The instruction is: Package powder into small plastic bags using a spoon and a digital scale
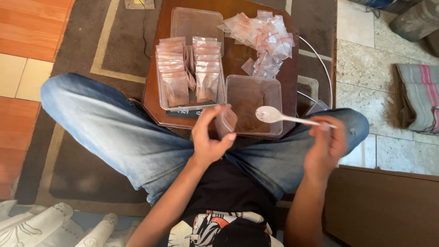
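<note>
At the bench's point(155, 98) near edge, past the tub of filled packets point(190, 73), our left hand point(208, 137) pinches a small clear bag point(225, 121) in its fingers beside the powder tub point(254, 103), while our right hand point(325, 146) grips a white spoon point(274, 115).

- My left hand point(209, 137) covers most of the small bag point(225, 121) it grips; I can't tell what's inside.
- The scale point(185, 111) sits mostly hidden under the tub of filled bags point(190, 73); its display is too small to read.
- At the right edge, the folded cloth point(418, 98) is cut off.
- My forearms run out of the bottom of the frame.
</note>
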